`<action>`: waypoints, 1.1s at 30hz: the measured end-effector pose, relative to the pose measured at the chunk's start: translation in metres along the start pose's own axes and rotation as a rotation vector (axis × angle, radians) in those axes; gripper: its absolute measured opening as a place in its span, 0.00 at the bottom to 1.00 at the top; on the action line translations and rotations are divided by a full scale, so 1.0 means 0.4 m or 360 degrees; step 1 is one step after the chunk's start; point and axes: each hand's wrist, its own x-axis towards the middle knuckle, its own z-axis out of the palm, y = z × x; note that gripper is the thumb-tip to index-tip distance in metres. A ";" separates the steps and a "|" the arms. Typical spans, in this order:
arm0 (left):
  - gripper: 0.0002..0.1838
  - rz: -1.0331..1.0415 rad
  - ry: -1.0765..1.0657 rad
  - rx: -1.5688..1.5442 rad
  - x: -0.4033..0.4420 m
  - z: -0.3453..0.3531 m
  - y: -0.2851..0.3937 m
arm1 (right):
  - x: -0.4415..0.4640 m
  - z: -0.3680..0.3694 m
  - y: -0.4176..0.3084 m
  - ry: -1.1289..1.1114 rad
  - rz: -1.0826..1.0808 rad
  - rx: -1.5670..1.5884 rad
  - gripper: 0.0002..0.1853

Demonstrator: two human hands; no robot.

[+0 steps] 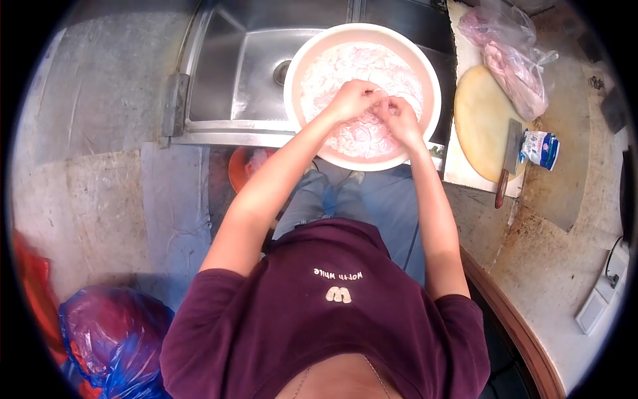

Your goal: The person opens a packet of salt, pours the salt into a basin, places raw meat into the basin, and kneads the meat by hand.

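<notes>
A large pale pink basin [430, 86] rests over the right part of a metal sink. Many whitish-pink, wet-looking pieces [362, 60] fill it. Above them, near the basin's middle, my two hands are close together. My left hand [357, 100] has its fingers bent and pressed together, and my right hand [399, 118] is closed in a pinch beside it. Between the fingertips there seems to be a small pale bit, too small to name.
Right of the basin lie a round cutting board [482, 120], a cleaver [512, 149], a blue-white packet [541, 149] and bagged meat [515, 73]. The sink [259, 73] is at left. An orange bowl [238, 171] sits below it, and a blue plastic bag [119, 332] at lower left.
</notes>
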 end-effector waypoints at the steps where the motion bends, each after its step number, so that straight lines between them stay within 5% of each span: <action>1: 0.10 0.0042 0.0022 0.0009 0.001 -0.007 0.002 | -0.001 -0.007 -0.037 -0.0028 0.0168 0.0149 0.15; 3: 0.11 0.0123 0.0077 0.0025 0.003 -0.025 0.003 | -0.004 -0.017 -0.097 -0.0096 0.0502 0.0447 0.11; 9: 0.11 -0.0086 0.0113 -0.0573 -0.008 -0.046 0.019 | 0.008 0.011 -0.064 0.0149 -0.0082 0.0444 0.13; 12: 0.11 -0.0124 0.0263 -0.1218 -0.009 -0.062 0.019 | -0.008 -0.002 -0.068 0.0164 -0.0062 0.0373 0.15; 15: 0.10 -0.0164 0.0415 -0.1365 -0.001 -0.116 0.018 | -0.008 -0.003 -0.032 0.0366 -0.0077 0.0569 0.15; 18: 0.11 -0.0335 0.0263 -0.1022 -0.011 -0.129 0.032 | -0.023 -0.018 -0.047 0.0432 -0.0248 0.0285 0.16; 22: 0.12 -0.0461 0.0076 -0.0875 -0.020 -0.059 0.022 | -0.032 -0.036 -0.088 0.0200 -0.0093 0.0566 0.16; 33: 0.14 -0.0259 0.0162 -0.0841 -0.033 -0.004 0.028 | -0.034 -0.040 -0.105 0.0041 -0.0285 0.0834 0.20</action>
